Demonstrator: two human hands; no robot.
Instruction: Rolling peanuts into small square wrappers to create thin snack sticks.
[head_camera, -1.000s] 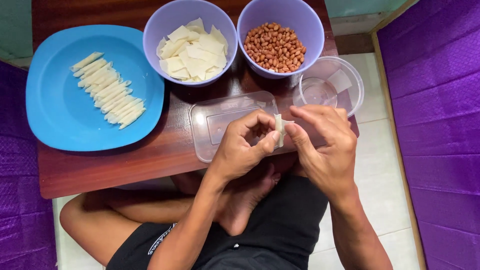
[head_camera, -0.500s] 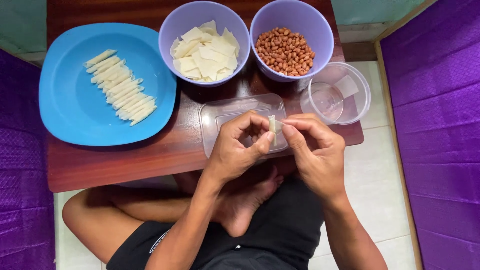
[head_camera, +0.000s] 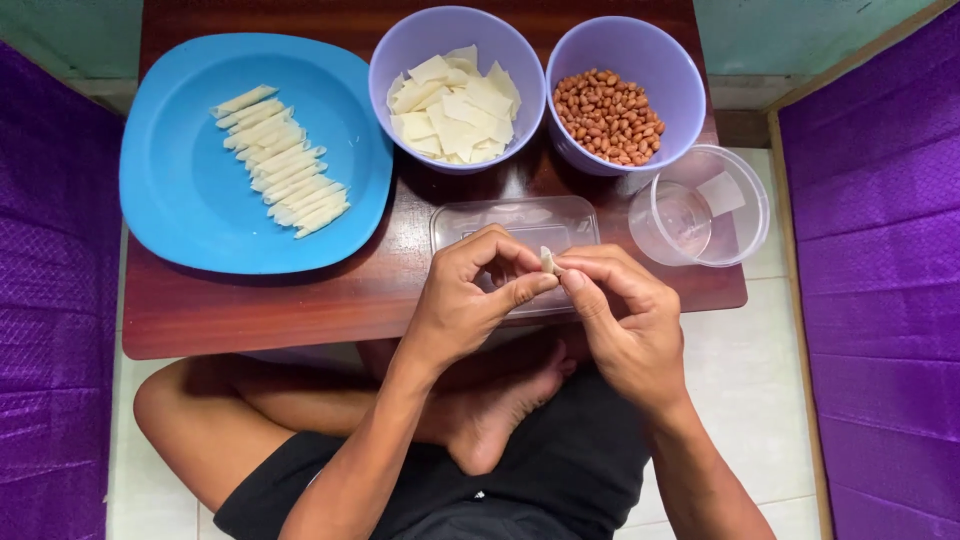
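My left hand (head_camera: 470, 300) and my right hand (head_camera: 625, 320) meet over the near edge of a low wooden table (head_camera: 300, 300), pinching a small pale dough wrapper (head_camera: 547, 260) between their fingertips. Under the hands lies a flat clear plastic tray (head_camera: 470, 222). Behind it stand a purple bowl of cut wrapper pieces (head_camera: 455, 95) and a purple bowl of peanuts (head_camera: 610, 115). A blue plate (head_camera: 190, 200) at the left carries a row of several rolled white sticks (head_camera: 280, 170).
A clear round plastic container (head_camera: 700, 205) with a little water sits at the table's right edge. My crossed legs and a bare foot (head_camera: 500, 410) are under the table's front. Purple cushions (head_camera: 880, 300) flank both sides on the tiled floor.
Both hands have stayed together on the wrapper, fingers shifting slightly as they work it. The view has drifted a little, so the table sits further right in frame.
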